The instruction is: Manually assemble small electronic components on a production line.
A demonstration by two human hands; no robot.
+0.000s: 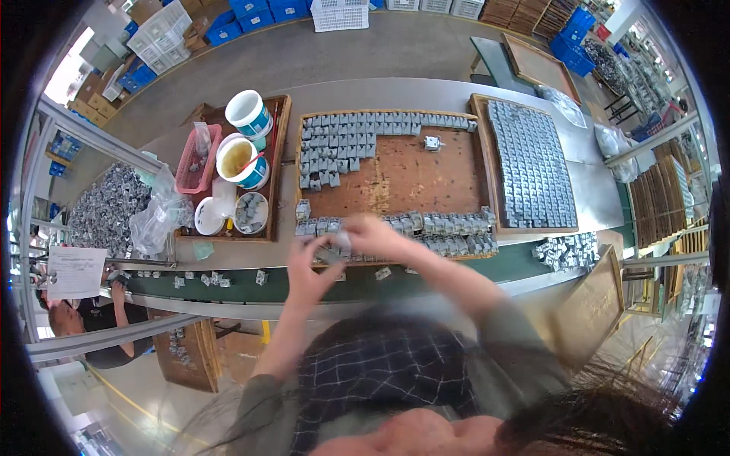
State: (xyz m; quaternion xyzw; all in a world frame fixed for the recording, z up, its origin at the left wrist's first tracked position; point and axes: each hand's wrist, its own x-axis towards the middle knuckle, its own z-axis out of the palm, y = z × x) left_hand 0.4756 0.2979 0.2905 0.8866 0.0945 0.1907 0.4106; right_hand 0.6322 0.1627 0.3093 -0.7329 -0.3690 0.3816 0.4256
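Note:
My left hand (306,267) pinches a small grey metal part (330,255) between thumb and fingers at the near edge of a wooden tray (426,182). My right hand (372,237) meets it from the right, its fingers closed at the same part; motion blurs the detail there. Rows of grey metal parts (334,140) fill the tray's far left. More parts (449,224) line its near side, and a single paler part (432,144) sits apart at the upper right. Below my hands runs a green conveyor belt (304,289) with a few loose parts.
A full tray of parts (532,163) stands at the right. Left are white buckets (249,114), a pink basket (199,163) and a heap of parts (110,209). More parts (566,252) pile on the belt's right end. Another person (99,323) works at the far left.

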